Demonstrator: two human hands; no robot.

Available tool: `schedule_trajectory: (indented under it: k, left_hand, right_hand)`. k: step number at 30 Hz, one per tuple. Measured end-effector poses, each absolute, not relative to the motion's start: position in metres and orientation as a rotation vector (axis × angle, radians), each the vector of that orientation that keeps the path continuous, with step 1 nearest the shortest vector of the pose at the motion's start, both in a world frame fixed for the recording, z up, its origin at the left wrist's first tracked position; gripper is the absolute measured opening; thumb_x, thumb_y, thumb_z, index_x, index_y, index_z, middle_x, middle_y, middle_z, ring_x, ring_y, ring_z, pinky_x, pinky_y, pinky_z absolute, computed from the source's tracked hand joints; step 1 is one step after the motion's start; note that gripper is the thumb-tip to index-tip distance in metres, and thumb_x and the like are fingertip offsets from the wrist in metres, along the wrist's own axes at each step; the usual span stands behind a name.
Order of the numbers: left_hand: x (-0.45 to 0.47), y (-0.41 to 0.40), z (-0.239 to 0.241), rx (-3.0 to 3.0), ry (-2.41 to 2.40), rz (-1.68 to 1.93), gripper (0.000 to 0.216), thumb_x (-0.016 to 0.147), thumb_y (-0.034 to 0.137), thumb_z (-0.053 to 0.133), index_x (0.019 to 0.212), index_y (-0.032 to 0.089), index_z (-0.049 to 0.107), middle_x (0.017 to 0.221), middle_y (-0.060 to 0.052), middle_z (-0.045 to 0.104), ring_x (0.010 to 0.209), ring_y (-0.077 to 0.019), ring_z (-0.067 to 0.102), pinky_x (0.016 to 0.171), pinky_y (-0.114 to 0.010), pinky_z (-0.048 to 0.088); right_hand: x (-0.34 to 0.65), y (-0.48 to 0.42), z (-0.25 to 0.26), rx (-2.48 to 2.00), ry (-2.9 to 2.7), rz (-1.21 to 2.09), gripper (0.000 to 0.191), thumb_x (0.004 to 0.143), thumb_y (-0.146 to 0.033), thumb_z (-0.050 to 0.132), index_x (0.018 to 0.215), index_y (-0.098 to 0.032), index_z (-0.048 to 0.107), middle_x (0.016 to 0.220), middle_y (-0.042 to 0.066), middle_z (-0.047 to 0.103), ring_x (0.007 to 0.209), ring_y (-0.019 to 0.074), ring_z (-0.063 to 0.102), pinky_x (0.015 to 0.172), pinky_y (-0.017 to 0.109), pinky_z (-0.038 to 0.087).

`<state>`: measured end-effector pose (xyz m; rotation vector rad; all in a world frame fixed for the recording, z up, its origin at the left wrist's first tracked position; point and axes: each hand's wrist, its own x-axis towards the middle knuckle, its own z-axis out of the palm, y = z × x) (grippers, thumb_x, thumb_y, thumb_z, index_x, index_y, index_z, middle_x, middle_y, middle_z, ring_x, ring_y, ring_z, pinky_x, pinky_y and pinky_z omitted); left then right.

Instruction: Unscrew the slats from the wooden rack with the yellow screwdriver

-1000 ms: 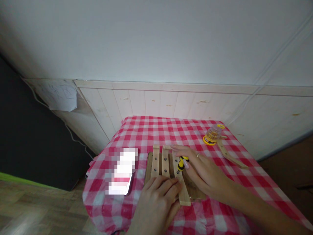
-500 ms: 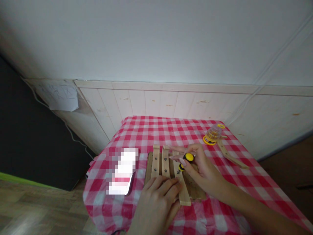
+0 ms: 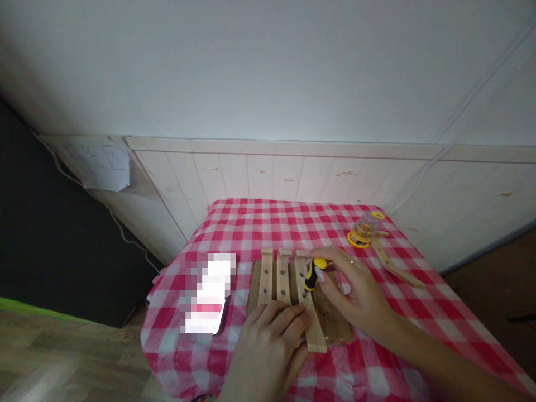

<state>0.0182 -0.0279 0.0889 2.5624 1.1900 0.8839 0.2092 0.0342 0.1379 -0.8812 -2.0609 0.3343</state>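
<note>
A short black-and-yellow screwdriver (image 3: 315,274) is held between the thumb and fingers of my right hand (image 3: 355,290). Its lower end is at the lower screw of the right-hand wooden slat (image 3: 315,326). My left hand (image 3: 272,338) lies across the near part of the slats, fingers bent and fingertips pressing on the right-hand one. Beside it are a middle slat (image 3: 283,279) and a left slat (image 3: 265,279), each showing two dark screws. All three rest on a brown wooden board (image 3: 335,315) with small holes; the left hand hides part of it.
A phone (image 3: 211,293) with a blurred screen lies left of the board. At the far right, a clear bit holder (image 3: 365,229) with yellow ends stands near a loose curved wooden slat (image 3: 396,268). The red-and-white checked tablecloth (image 3: 251,223) reaches the panelled wall (image 3: 276,173).
The screwdriver has tilted, showing more of its handle, and my right-hand fingers have shifted right, uncovering the top of the right-hand slat. My left hand stays in place.
</note>
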Motion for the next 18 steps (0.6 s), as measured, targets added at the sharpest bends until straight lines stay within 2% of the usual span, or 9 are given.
schedule_trajectory:
  k: [4,8,12,14,18]
  left_hand:
    - [0.0179,-0.0287,0.0873,2.561,1.198,0.873,0.036,0.083,0.011,0.072,0.117,0.019,0.066,0.117,-0.001,0.073,0.098,-0.0269,0.067,0.083,-0.044,0.060]
    - [0.0179,-0.0283,0.0868,2.580,1.191,0.872,0.036,0.084,0.013,0.071,0.119,0.019,0.065,0.117,-0.002,0.073,0.099,-0.0269,0.067,0.083,-0.043,0.060]
    - [0.0179,-0.0272,0.0872,2.588,1.199,0.873,0.034,0.086,0.013,0.069,0.118,0.019,0.066,0.116,-0.002,0.073,0.098,-0.0263,0.068,0.084,-0.041,0.060]
    - [0.0176,-0.0271,0.0873,2.592,1.197,0.871,0.033,0.086,0.014,0.069,0.118,0.019,0.066,0.117,-0.002,0.073,0.098,-0.0262,0.068,0.084,-0.041,0.060]
    - [0.0168,-0.0281,0.0877,2.602,1.197,0.861,0.032,0.087,0.014,0.068,0.118,0.019,0.066,0.118,-0.003,0.073,0.098,-0.0263,0.068,0.084,-0.041,0.060]
  right_hand:
    - [0.2085,0.0310,0.1364,-0.842,-2.123,0.246,0.034,0.092,-0.010,0.049,0.120,-0.029,0.056,0.109,0.004,0.074,0.096,0.0183,0.072,0.079,0.029,0.060]
    - [0.2084,0.0297,0.1382,-0.892,-2.137,0.247,0.023,0.094,-0.015,0.048,0.113,-0.026,0.057,0.101,0.005,0.075,0.089,0.0185,0.074,0.073,0.029,0.060]
    - [0.2078,0.0304,0.1353,-0.932,-2.077,0.299,0.005,0.095,-0.028,0.057,0.100,-0.026,0.059,0.090,0.003,0.076,0.081,0.0192,0.075,0.070,0.030,0.060]
    - [0.2077,0.0310,0.1330,-0.958,-2.064,0.345,0.007,0.097,-0.030,0.054,0.100,-0.027,0.059,0.092,0.004,0.076,0.084,0.0201,0.074,0.072,0.031,0.060]
    - [0.2092,0.0310,0.1307,-0.983,-2.075,0.414,0.024,0.102,-0.024,0.039,0.122,-0.026,0.051,0.111,0.010,0.072,0.098,0.0217,0.072,0.080,0.036,0.059]
